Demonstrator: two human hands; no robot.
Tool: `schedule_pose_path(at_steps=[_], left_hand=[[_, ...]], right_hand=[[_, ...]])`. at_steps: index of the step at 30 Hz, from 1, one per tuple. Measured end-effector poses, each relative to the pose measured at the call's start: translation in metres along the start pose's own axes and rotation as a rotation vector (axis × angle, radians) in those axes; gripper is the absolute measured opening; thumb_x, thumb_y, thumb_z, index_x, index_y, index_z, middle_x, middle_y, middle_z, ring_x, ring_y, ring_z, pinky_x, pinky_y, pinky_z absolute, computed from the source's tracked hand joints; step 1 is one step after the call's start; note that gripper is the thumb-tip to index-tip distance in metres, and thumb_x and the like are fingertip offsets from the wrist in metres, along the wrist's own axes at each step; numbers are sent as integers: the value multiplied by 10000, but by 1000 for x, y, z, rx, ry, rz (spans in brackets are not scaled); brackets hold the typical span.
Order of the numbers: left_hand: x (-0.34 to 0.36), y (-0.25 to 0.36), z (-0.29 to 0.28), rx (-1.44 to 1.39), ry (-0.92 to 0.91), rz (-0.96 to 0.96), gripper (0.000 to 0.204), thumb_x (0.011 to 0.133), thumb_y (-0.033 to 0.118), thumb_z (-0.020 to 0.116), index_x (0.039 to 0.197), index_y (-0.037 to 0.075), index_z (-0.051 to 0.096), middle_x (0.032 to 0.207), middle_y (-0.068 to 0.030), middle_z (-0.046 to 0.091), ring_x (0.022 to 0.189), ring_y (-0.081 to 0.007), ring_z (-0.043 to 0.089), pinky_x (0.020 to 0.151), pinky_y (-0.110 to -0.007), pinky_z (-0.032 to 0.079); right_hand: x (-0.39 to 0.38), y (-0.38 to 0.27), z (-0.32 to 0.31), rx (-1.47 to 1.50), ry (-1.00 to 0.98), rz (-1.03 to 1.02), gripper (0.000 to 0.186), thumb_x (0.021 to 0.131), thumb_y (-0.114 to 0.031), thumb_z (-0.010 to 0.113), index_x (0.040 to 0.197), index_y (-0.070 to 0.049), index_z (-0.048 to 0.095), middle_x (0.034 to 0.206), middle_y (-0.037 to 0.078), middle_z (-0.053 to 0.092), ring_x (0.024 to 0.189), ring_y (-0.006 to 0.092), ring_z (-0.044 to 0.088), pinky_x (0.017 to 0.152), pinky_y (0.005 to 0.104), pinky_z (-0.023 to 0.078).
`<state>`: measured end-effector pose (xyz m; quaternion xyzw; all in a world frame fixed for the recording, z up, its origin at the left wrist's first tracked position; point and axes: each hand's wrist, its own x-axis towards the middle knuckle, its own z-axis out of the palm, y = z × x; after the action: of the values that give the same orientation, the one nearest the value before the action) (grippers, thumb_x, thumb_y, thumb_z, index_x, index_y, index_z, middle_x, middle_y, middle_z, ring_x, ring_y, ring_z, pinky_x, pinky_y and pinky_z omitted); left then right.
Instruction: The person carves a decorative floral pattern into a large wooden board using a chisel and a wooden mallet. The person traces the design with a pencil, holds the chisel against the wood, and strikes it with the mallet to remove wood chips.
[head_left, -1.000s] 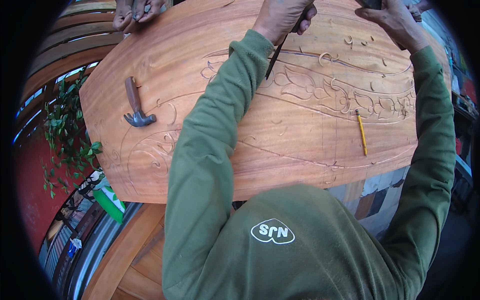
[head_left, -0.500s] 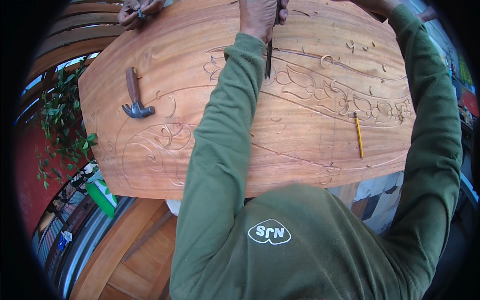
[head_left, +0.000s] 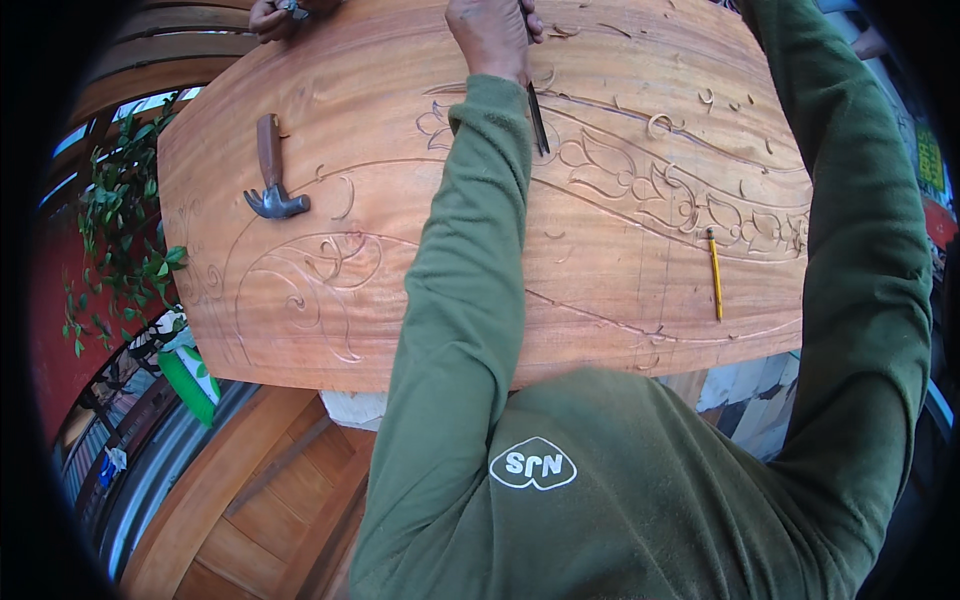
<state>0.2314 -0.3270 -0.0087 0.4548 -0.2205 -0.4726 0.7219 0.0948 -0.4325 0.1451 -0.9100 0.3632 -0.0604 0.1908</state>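
A large reddish wood panel (head_left: 620,290) with carved vines and flowers lies in front of me. My left hand (head_left: 490,35) is closed around a chisel (head_left: 538,120) near the panel's far edge, and the dark blade points down onto the carved leaf band. My right arm (head_left: 850,220), in a green sleeve, reaches up past the top edge of the picture, so the right hand itself is hidden. Curled wood shavings (head_left: 660,125) lie around the carving.
A claw hammer (head_left: 270,180) with a wooden handle rests on the panel's left part. A yellow pencil (head_left: 714,272) lies at the right. Another person's hand (head_left: 275,15) works at the far left edge. Green plants (head_left: 120,230) and a wooden door (head_left: 250,500) lie below left.
My left hand with the chisel has shifted toward the top middle of the picture. My right hand, visible at the top right a second ago, has gone out of the picture.
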Motion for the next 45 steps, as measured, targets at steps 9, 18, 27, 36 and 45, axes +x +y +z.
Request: schedule_pose_path(at_steps=[9,18,27,36,45], left_hand=[[-6,3,-15,22,179,109,298,1081,381,671,931,125,642,628,56,473,452,-52,441,396,-243,358],[-21,14,-20,-32,353,232,277,1075,338,688,934,109,621,605,54,452,448,-62,438,399,-249,341],[-44,18,-41,90,462,345,392,1032,371,650,1187,24,552,848,-120,626,614,-194,612,479,-318,463],[-38,37,-87,-295,107,17,343,926,426,766,908,170,539,673,-5,541,526,-148,516,530,-309,425],[-71,55,-61,-286,315,60,330,969,365,708,849,148,490,614,-1,483,488,-138,456,489,-302,400]], right_hand=[[35,-28,1,-225,-158,-254,800,744,-10,722,1516,-159,574,1190,165,743,1134,321,695,979,437,543],[69,-53,7,144,-131,-429,790,747,23,761,1500,-123,574,1073,128,775,1024,293,745,910,421,587],[38,-117,10,-607,-135,-463,688,877,-98,664,1527,-304,574,1224,155,734,1146,347,719,985,462,560],[15,-158,-6,-396,-99,-371,663,876,-95,632,1520,-244,583,1150,151,775,1046,332,760,884,460,602],[16,-165,-17,-657,-71,-785,514,913,-142,657,1416,-250,641,1099,109,774,1058,337,752,901,463,594]])
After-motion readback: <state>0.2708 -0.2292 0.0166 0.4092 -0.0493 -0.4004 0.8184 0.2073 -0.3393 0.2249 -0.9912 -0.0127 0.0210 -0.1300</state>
